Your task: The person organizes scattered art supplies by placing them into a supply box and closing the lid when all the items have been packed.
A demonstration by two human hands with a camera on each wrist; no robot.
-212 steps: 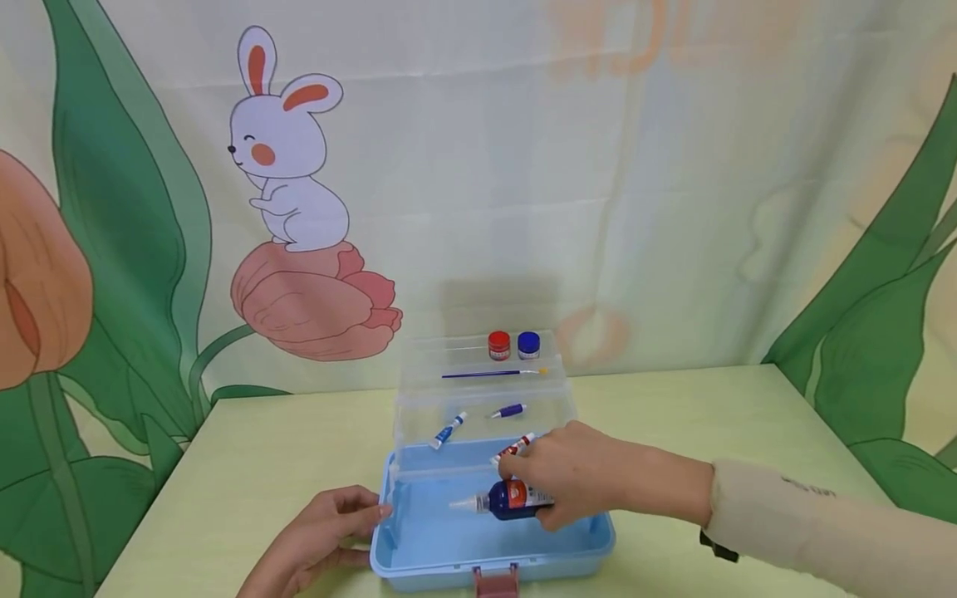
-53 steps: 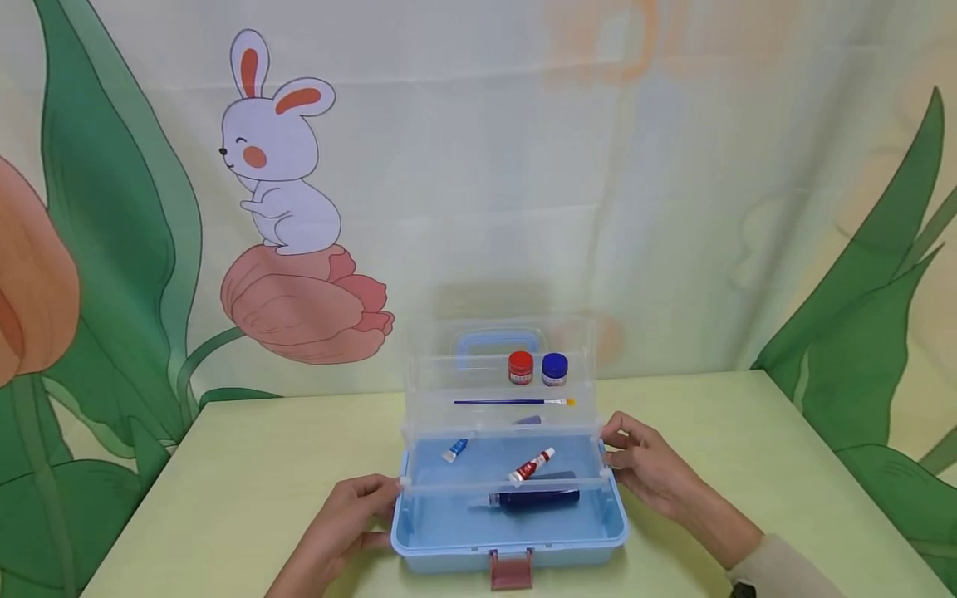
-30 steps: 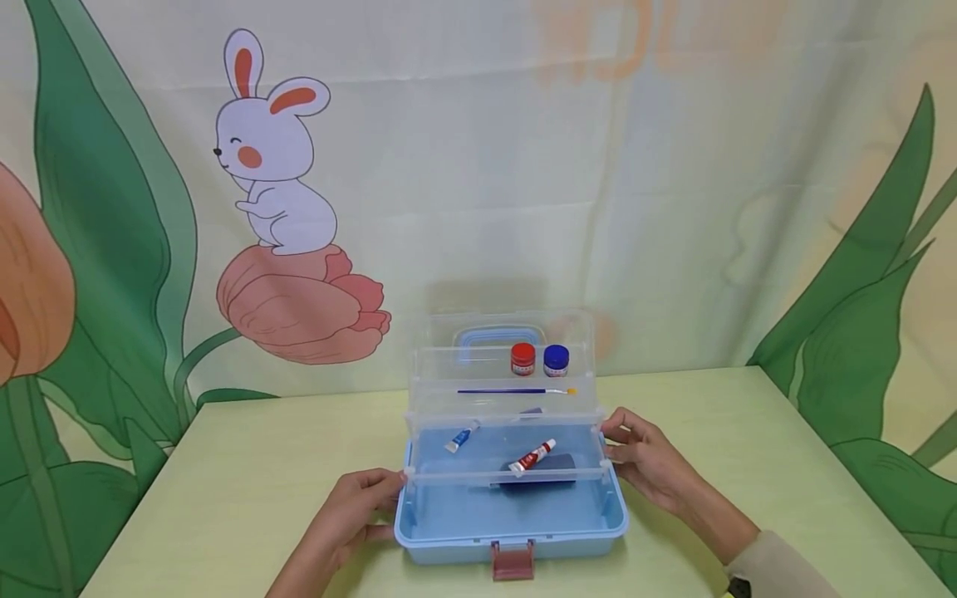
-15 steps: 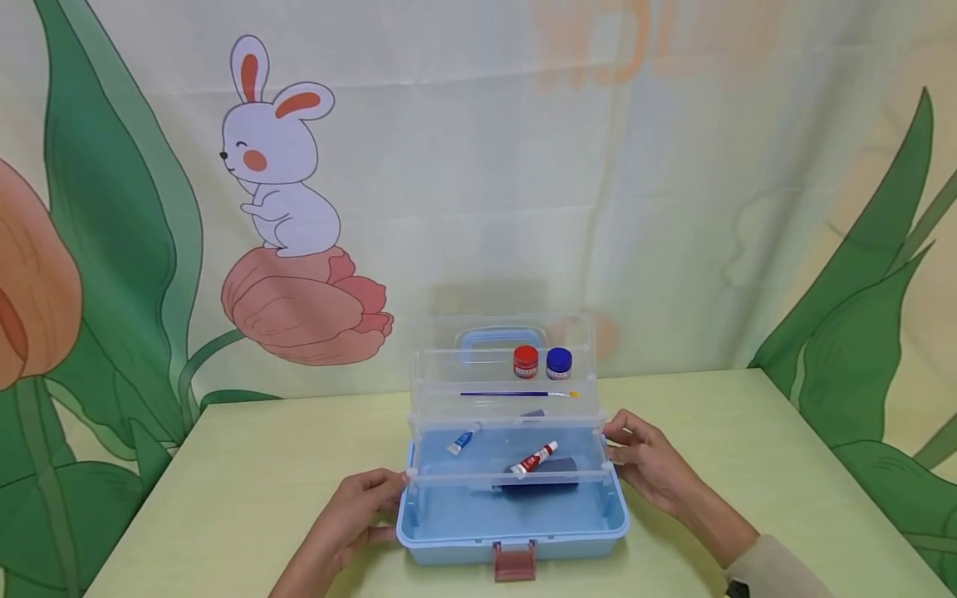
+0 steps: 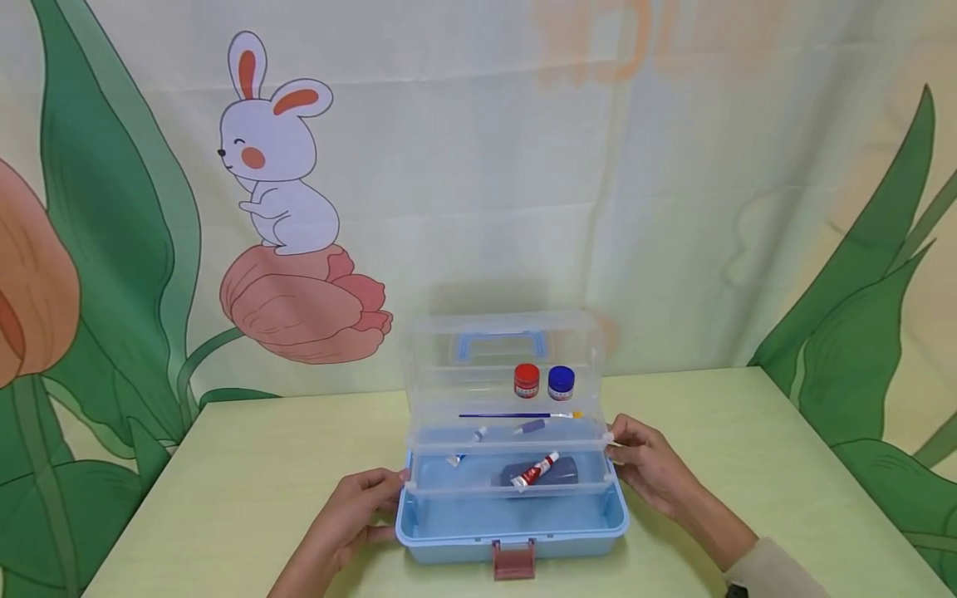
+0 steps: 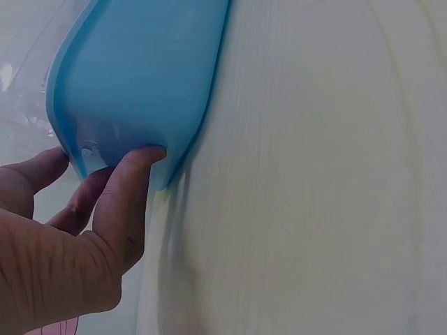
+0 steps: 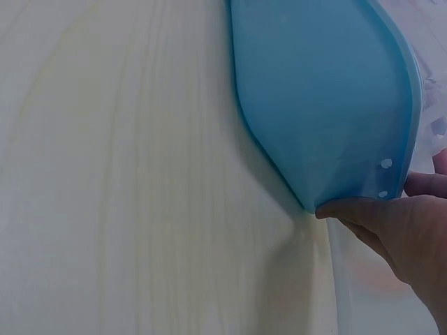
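Note:
A light-blue storage box (image 5: 449, 552) sits on the table with its clear lid (image 5: 579, 332) raised. My left hand (image 5: 351, 511) holds its left end, thumb low on the wall and fingers at the rim. My right hand (image 5: 650, 461) grips the right end near the tray hinges. The upper clear tray (image 5: 441, 447) carries a red jar (image 5: 527, 381), a blue jar (image 5: 561, 383) and a paintbrush (image 5: 516, 415). A red paint tube (image 5: 534, 472) lies in the lower tray (image 5: 449, 490). Through the plastic show a blue tube (image 5: 456, 459), a purple pen (image 5: 532, 426) and a dark bottle (image 5: 564, 472).
A pink latch (image 5: 513, 561) hangs at the box's front. Behind the pale-green table (image 5: 247, 465) hangs a backdrop (image 5: 478, 166) printed with a rabbit, tulips and leaves, close behind the lid.
My right hand has let go of the bottle, now inside the box. Over the last half second the trays have come forward and down, and the lid has tilted forward. Both hands stay at the ends.

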